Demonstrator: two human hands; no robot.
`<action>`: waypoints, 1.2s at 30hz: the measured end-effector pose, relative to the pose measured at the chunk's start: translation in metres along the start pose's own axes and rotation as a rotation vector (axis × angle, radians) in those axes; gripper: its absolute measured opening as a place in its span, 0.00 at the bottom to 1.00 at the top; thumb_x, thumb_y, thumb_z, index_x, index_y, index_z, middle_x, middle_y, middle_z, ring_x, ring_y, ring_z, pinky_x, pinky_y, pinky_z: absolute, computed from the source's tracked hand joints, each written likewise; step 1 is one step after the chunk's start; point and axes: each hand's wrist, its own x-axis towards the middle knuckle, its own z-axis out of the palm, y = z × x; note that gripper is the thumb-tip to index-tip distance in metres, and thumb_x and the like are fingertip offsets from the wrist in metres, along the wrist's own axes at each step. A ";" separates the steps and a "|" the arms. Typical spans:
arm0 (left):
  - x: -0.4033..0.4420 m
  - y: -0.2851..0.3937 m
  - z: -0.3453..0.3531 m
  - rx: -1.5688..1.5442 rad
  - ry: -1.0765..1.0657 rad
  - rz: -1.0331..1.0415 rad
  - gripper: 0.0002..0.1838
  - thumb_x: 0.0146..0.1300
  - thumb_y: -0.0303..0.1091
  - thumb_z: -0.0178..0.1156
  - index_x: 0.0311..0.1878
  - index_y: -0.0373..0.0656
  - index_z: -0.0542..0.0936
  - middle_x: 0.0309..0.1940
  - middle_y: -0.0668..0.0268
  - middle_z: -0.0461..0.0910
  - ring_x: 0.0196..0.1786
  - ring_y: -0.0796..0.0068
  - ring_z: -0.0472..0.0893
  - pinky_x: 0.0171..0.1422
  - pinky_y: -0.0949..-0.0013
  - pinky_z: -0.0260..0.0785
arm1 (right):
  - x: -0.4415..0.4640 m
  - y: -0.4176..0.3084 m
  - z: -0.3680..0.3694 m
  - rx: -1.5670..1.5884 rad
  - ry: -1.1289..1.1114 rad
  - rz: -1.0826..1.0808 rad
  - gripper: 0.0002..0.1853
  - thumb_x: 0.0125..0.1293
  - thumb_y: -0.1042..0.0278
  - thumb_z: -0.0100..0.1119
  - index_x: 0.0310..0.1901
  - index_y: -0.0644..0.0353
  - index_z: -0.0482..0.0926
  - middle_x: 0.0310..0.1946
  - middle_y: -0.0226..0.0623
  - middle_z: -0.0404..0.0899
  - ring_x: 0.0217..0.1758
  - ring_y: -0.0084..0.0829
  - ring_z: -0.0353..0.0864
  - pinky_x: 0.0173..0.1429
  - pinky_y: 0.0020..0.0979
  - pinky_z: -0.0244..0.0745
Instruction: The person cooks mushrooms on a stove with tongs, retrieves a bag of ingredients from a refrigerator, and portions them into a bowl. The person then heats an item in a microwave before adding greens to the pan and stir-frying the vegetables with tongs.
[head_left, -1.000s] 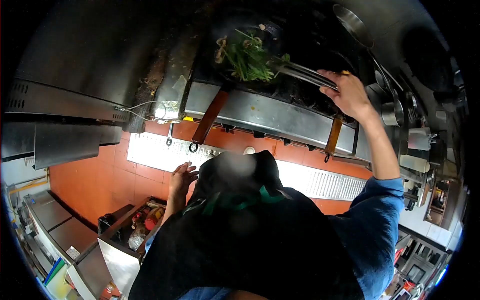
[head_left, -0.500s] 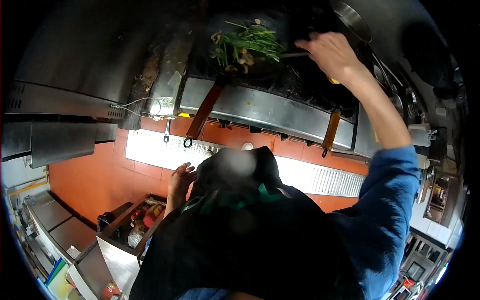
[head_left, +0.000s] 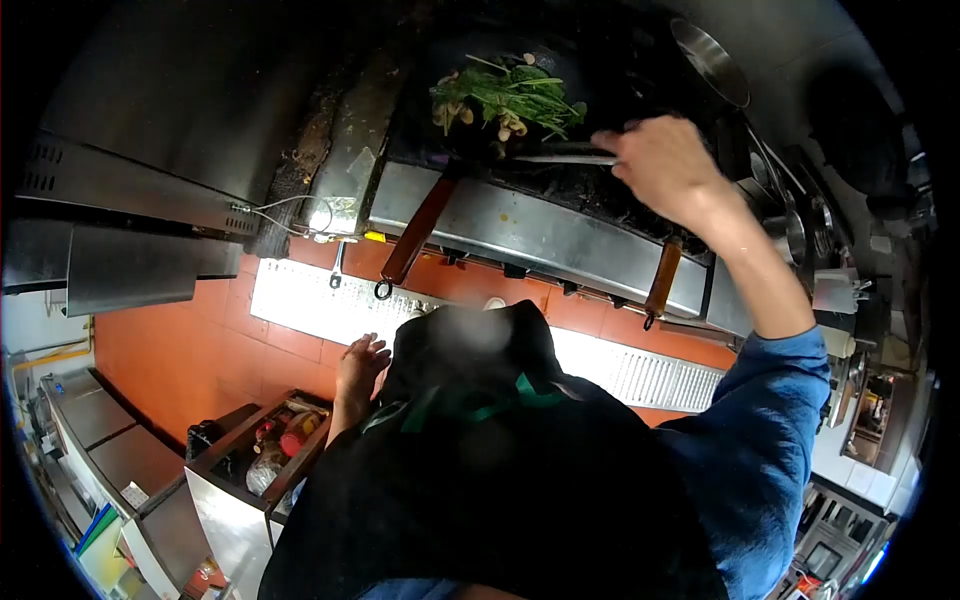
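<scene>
My right hand (head_left: 668, 165) is closed around a long metal cooking utensil (head_left: 563, 158). Its shaft points left over the near side of a dark pan, and I cannot make out the kind of head it has. Long green leafy vegetables (head_left: 525, 97) and pale brown pieces that look like mushrooms (head_left: 509, 126) lie in the pan. The pan's brown wooden handle (head_left: 417, 232) sticks out over the stove's steel front edge (head_left: 510, 212). My left hand (head_left: 362, 368) hangs low beside my apron, fingers loosely apart, holding nothing.
A second wooden handle (head_left: 663, 283) juts from the stove's right side. A round steel pan (head_left: 711, 62) stands at the back right, with ladles nearby. Behind my left hand is an open drawer (head_left: 240, 452) of packets. A metal grating (head_left: 640, 370) crosses the red floor.
My right hand has moved down toward the stove's near edge, bringing the utensil's shaft to the near side of the pan. The camera view has shifted slightly. My left hand still hangs low.
</scene>
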 end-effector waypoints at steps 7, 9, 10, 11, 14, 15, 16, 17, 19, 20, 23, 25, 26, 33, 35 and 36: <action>-0.026 0.021 0.046 0.132 0.183 -0.037 0.14 0.63 0.39 0.50 0.45 0.38 0.68 0.30 0.65 0.73 0.36 0.67 0.73 0.43 0.67 0.66 | 0.029 -0.021 0.003 0.134 0.042 0.121 0.17 0.58 0.63 0.54 0.48 0.58 0.75 0.24 0.45 0.77 0.34 0.44 0.78 0.37 0.39 0.73; -0.019 0.024 0.047 0.138 0.145 -0.025 0.14 0.63 0.38 0.50 0.45 0.38 0.68 0.29 0.65 0.72 0.35 0.68 0.73 0.43 0.67 0.66 | 0.051 -0.037 0.023 0.195 -0.036 0.101 0.16 0.59 0.60 0.52 0.46 0.59 0.75 0.28 0.45 0.78 0.37 0.45 0.77 0.41 0.41 0.74; -0.017 0.025 0.045 0.137 0.115 -0.014 0.14 0.62 0.38 0.50 0.45 0.38 0.68 0.29 0.66 0.72 0.35 0.68 0.73 0.43 0.67 0.65 | 0.053 -0.043 0.034 0.202 0.010 0.097 0.15 0.60 0.60 0.52 0.45 0.59 0.75 0.29 0.45 0.78 0.37 0.45 0.77 0.41 0.41 0.74; -0.015 0.025 0.042 0.133 0.087 -0.002 0.14 0.62 0.38 0.50 0.46 0.38 0.68 0.29 0.66 0.72 0.34 0.69 0.72 0.43 0.67 0.65 | 0.056 -0.047 0.041 0.209 0.055 0.091 0.14 0.60 0.61 0.52 0.44 0.59 0.76 0.30 0.45 0.78 0.38 0.45 0.77 0.41 0.41 0.74; -0.009 0.022 0.022 0.046 0.006 0.003 0.13 0.62 0.37 0.50 0.45 0.38 0.69 0.29 0.66 0.72 0.35 0.69 0.73 0.43 0.67 0.65 | 0.048 -0.018 0.032 0.158 -0.086 0.286 0.13 0.58 0.62 0.54 0.41 0.58 0.78 0.29 0.46 0.78 0.39 0.45 0.77 0.43 0.41 0.73; -0.007 0.020 0.019 0.019 0.007 -0.004 0.14 0.63 0.37 0.50 0.46 0.37 0.69 0.29 0.65 0.72 0.35 0.69 0.73 0.43 0.67 0.66 | 0.037 -0.003 0.029 0.221 -0.037 0.303 0.14 0.57 0.62 0.55 0.43 0.56 0.78 0.31 0.45 0.79 0.40 0.46 0.77 0.43 0.42 0.72; -0.018 0.024 0.034 0.095 0.136 0.006 0.16 0.63 0.38 0.50 0.47 0.36 0.68 0.31 0.65 0.73 0.36 0.68 0.74 0.44 0.66 0.66 | 0.025 0.013 0.029 0.242 0.061 0.307 0.15 0.57 0.62 0.55 0.46 0.54 0.77 0.34 0.45 0.78 0.42 0.45 0.76 0.46 0.41 0.71; -0.015 0.020 0.029 0.093 0.130 0.001 0.16 0.63 0.38 0.50 0.47 0.36 0.68 0.31 0.65 0.73 0.36 0.68 0.74 0.44 0.66 0.66 | 0.016 0.028 0.025 0.205 0.005 0.340 0.15 0.58 0.62 0.55 0.46 0.55 0.77 0.36 0.45 0.78 0.45 0.45 0.75 0.49 0.41 0.69; -0.011 0.012 0.013 0.106 0.138 -0.038 0.19 0.63 0.38 0.50 0.51 0.34 0.67 0.34 0.62 0.72 0.38 0.67 0.74 0.45 0.65 0.67 | -0.005 0.051 0.030 0.149 0.022 0.405 0.14 0.57 0.61 0.56 0.44 0.57 0.78 0.34 0.46 0.78 0.43 0.44 0.76 0.48 0.39 0.69; -0.015 0.012 0.018 0.074 0.171 -0.043 0.21 0.63 0.38 0.49 0.55 0.33 0.65 0.38 0.59 0.72 0.40 0.64 0.74 0.46 0.64 0.68 | -0.010 0.058 0.035 0.220 -0.028 0.436 0.14 0.57 0.61 0.56 0.43 0.58 0.79 0.32 0.47 0.78 0.40 0.45 0.77 0.46 0.39 0.70; -0.013 0.013 0.023 0.115 0.170 -0.060 0.22 0.63 0.38 0.48 0.55 0.32 0.65 0.39 0.57 0.72 0.40 0.64 0.74 0.46 0.64 0.68 | -0.012 0.048 0.046 0.426 -0.081 0.414 0.14 0.57 0.61 0.57 0.40 0.62 0.79 0.28 0.50 0.78 0.34 0.45 0.78 0.41 0.37 0.70; -0.007 0.018 0.027 0.160 0.165 -0.067 0.23 0.63 0.38 0.48 0.56 0.32 0.65 0.41 0.56 0.72 0.41 0.63 0.74 0.46 0.64 0.68 | -0.008 0.027 0.052 0.464 0.035 0.383 0.15 0.57 0.61 0.55 0.42 0.62 0.78 0.30 0.50 0.78 0.36 0.44 0.78 0.40 0.37 0.71; -0.004 0.020 0.029 0.181 0.164 -0.070 0.23 0.63 0.38 0.48 0.56 0.32 0.64 0.41 0.55 0.72 0.41 0.63 0.74 0.46 0.64 0.68 | -0.008 0.017 0.050 0.405 0.051 0.367 0.16 0.57 0.60 0.55 0.44 0.60 0.77 0.30 0.50 0.78 0.36 0.45 0.78 0.41 0.38 0.71; 0.007 0.035 0.040 0.195 0.135 -0.025 0.16 0.60 0.38 0.52 0.46 0.37 0.71 0.35 0.59 0.75 0.36 0.64 0.76 0.42 0.64 0.68 | -0.004 -0.002 0.049 0.194 -0.022 0.386 0.17 0.58 0.62 0.54 0.50 0.54 0.75 0.29 0.48 0.78 0.36 0.47 0.77 0.42 0.42 0.72; 0.007 0.030 0.028 0.158 0.112 -0.037 0.16 0.61 0.38 0.52 0.47 0.37 0.71 0.35 0.60 0.75 0.37 0.64 0.75 0.43 0.64 0.68 | -0.008 0.018 0.046 0.314 0.099 0.390 0.17 0.58 0.61 0.55 0.49 0.55 0.75 0.32 0.49 0.78 0.38 0.47 0.77 0.44 0.42 0.72; 0.010 0.026 0.021 0.125 0.082 -0.048 0.16 0.61 0.38 0.51 0.47 0.38 0.70 0.34 0.60 0.75 0.37 0.64 0.75 0.44 0.64 0.68 | -0.004 0.026 0.049 0.303 0.099 0.418 0.17 0.58 0.60 0.55 0.49 0.56 0.75 0.32 0.49 0.78 0.39 0.47 0.77 0.44 0.42 0.72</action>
